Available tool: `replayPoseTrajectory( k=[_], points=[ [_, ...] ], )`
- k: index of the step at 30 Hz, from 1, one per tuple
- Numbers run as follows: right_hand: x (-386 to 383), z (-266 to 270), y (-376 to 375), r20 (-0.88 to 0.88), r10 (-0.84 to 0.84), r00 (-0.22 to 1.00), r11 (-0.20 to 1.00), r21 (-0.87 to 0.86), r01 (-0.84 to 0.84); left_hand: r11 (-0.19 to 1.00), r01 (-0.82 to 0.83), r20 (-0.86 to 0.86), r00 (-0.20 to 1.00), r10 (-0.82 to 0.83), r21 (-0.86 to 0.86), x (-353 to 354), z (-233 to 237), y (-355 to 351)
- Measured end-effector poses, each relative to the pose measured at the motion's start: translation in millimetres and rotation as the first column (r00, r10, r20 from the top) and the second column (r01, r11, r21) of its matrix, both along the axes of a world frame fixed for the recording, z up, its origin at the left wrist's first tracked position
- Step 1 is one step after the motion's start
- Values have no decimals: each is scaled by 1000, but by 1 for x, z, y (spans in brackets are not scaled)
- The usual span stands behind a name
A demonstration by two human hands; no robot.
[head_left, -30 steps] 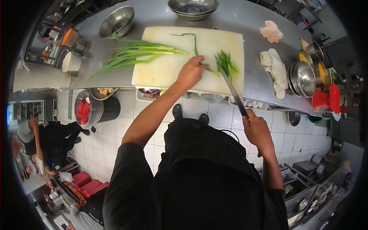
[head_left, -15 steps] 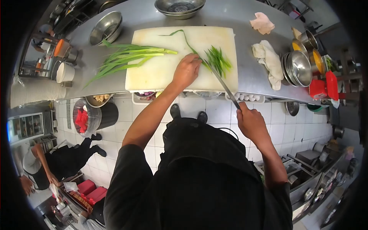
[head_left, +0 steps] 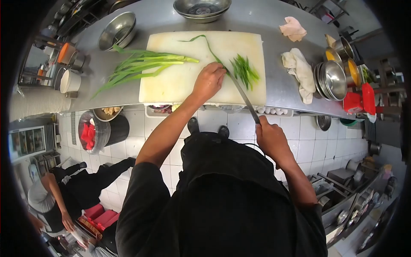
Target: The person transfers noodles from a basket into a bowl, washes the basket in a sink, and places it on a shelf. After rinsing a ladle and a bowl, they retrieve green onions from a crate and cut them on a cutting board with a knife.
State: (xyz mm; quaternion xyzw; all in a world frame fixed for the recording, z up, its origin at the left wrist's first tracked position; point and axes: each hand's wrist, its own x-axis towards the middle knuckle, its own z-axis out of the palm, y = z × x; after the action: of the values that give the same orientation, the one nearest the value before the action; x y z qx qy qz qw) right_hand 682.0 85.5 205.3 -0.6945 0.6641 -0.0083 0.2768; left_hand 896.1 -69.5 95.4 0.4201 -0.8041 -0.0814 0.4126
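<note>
On the white cutting board (head_left: 171,91), my left hand (head_left: 209,79) has its fingers closed on a green leaf stalk (head_left: 211,48), whose thin end curls toward the board's far edge. My right hand (head_left: 272,139) grips the handle of a long knife (head_left: 245,97). The blade slants across the board, its tip close to my left fingertips. Cut green pieces (head_left: 245,72) lie in a pile right of the blade. A bunch of long green stalks (head_left: 145,64) rests over the board's left edge and onto the metal counter.
Metal bowls (head_left: 117,31) stand at the back left, others (head_left: 201,7) at the back centre. A cloth (head_left: 299,73) and stacked bowls (head_left: 334,80) are on the right. Below left are a lined bin (head_left: 95,130) and another person (head_left: 64,192) in dark clothes.
My right hand and the knife handle have shifted slightly left and nearer to me. At lower left, the other person has moved to the right, legs stretched further toward me.
</note>
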Motion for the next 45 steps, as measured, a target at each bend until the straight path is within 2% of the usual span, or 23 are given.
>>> replayPoseTrajectory(
  k=[3,5,8,11,13,17,19,23,25,26,28,30,35,40,45],
  points=[
    [4,3,-1,-39,-1,999,999,34,2,1000,9,24,1000,-10,26,0,3,0],
    [7,6,-2,-51,6,999,999,45,-4,999,16,-3,1000,-16,-49,-1,2,1],
    [11,8,-6,-80,10,997,996,92,-3,999,26,10,1000,-25,-40,-1,2,1],
    [16,-1,-11,-36,-15,999,992,127,20,998,53,49,997,-52,-38,1,2,0],
    [22,-13,-21,45,-17,999,1000,27,16,997,63,53,997,-61,-34,1,1,0],
    [21,-6,-18,44,-46,998,997,57,44,997,72,80,994,-72,8,4,5,-1],
    [20,10,-4,-57,-60,997,987,149,68,998,64,87,994,-62,-19,5,4,-2],
    [13,-12,-14,-35,-52,998,991,118,56,999,50,114,992,-48,-15,3,2,-2],
    [15,-21,-30,77,-19,997,1000,-11,20,998,64,135,989,-67,22,3,10,2],
    [15,-22,-34,87,-21,996,1000,-13,22,996,73,148,986,-81,60,3,13,4],
    [13,-22,-34,66,-113,991,992,-52,116,994,102,144,984,-106,31,-3,15,14],
    [8,-15,-28,68,-149,986,988,-16,151,992,129,133,983,-129,10,-10,13,27],
    [7,-4,-4,86,-114,990,993,-11,115,996,87,-28,996,-87,-21,-8,13,32],
    [15,-7,2,87,-81,993,994,-60,87,997,44,-12,999,-44,-56,-5,13,14],
    [16,-10,0,68,-52,996,997,-55,56,1000,21,59,998,-21,8,-3,5,6]
  ],
)
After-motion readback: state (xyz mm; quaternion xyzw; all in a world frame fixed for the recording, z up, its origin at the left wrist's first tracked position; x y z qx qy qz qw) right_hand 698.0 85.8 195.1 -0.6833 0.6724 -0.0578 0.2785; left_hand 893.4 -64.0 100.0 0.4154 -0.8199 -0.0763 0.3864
